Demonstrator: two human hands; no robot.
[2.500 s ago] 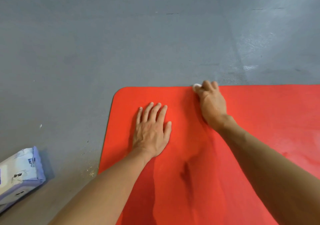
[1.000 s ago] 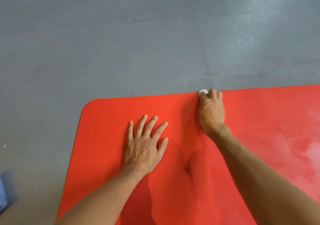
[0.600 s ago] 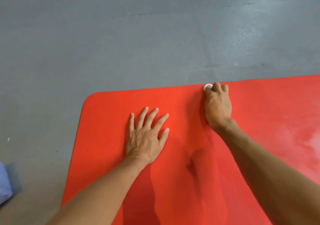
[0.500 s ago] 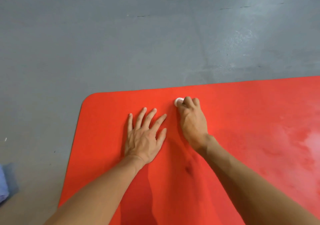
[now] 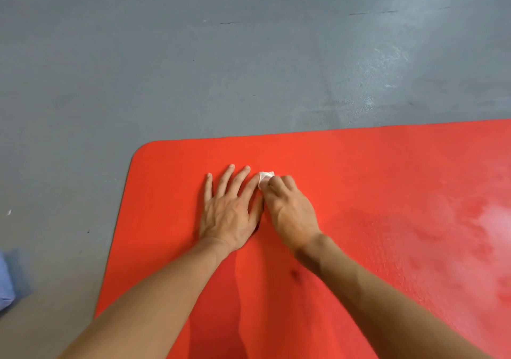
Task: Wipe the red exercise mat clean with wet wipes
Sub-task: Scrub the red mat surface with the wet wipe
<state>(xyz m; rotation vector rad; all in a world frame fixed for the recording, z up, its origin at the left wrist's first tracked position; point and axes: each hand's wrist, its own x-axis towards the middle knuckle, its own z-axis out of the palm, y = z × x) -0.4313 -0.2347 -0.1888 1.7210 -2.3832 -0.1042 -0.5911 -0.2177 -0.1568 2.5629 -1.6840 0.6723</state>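
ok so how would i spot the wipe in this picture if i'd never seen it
Find the red mat on the grey floor; two hands lie side by side near its left end. The wipe is the small white wad pinched by the right hand, the only white thing on the mat.

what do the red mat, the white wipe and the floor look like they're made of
Mat: probably foam or rubber, matte, with a fine dimpled texture and rounded corner.
Wipe: thin soft white fabric or paper, crumpled under the right hand.
Floor: likely painted or sealed concrete, grey, smooth, with a faint sheen and scuffs.
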